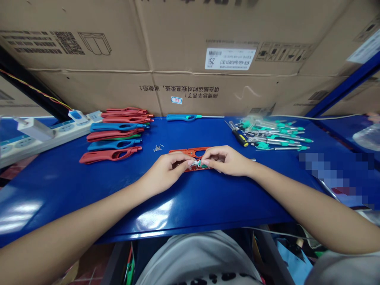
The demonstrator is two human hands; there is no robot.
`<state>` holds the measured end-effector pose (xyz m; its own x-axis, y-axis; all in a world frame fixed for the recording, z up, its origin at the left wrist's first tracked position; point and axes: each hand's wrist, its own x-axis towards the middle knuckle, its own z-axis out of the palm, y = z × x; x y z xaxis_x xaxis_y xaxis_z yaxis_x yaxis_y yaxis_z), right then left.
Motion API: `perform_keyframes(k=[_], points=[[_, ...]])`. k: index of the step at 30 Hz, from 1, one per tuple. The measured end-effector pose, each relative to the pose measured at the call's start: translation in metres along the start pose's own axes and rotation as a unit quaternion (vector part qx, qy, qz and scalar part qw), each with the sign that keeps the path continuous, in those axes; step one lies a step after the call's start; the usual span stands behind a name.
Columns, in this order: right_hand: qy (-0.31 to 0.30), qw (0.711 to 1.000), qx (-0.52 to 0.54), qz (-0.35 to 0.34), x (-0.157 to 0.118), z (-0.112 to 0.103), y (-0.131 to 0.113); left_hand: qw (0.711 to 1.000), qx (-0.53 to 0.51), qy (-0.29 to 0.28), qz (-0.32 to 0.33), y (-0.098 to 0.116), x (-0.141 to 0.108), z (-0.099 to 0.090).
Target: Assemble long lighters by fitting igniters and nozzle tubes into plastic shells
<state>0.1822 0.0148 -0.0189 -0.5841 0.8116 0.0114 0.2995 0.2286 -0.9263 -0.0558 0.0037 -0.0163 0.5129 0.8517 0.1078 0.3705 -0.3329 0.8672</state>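
Note:
At the middle of the table, my left hand (166,168) and my right hand (227,160) meet with closed fingertips. Between them they pinch a small lighter mechanism (195,163) with clear, whitish and green parts. It sits at the red-orange lighter shell half (204,169) under my fingers, most of which is covered by them. Just behind lies another orange lighter shell half (194,151), with an oval trigger opening. A little pile of screws (158,148) rests to the left of these. Exactly how the mechanism sits in the shell is hidden.
Red and blue lighter bodies (108,155) lie stacked at the left, beside a power strip (63,130). A blue lighter (181,118) is at the back. On the right are a yellow-black screwdriver (241,138) and piled metal-and-green lighter inserts (279,136). Cardboard (178,43) walls the back.

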Motion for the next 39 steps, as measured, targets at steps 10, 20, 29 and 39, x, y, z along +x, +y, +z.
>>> perform_keyframes(k=[10, 20, 29, 39], points=[[0.0, 1.0, -0.005, 0.002, -0.0008, -0.0002, -0.0014, 1.0, -0.018, -0.007, -0.004, 0.0007, -0.0001, 0.0009], [-0.001, 1.0, 0.005, -0.016, 0.0, -0.0011, 0.0008, 1.0, -0.019, -0.007, -0.002, 0.0024, 0.0, 0.0014], [-0.003, 1.0, -0.003, -0.03, 0.0, -0.002, 0.0018, 1.0, -0.018, -0.003, -0.003, 0.0031, 0.0, 0.001], [0.003, 0.999, -0.012, -0.037, 0.0005, -0.0006, 0.0021, 1.0, -0.017, -0.004, -0.007, 0.0011, 0.0002, 0.0013]])
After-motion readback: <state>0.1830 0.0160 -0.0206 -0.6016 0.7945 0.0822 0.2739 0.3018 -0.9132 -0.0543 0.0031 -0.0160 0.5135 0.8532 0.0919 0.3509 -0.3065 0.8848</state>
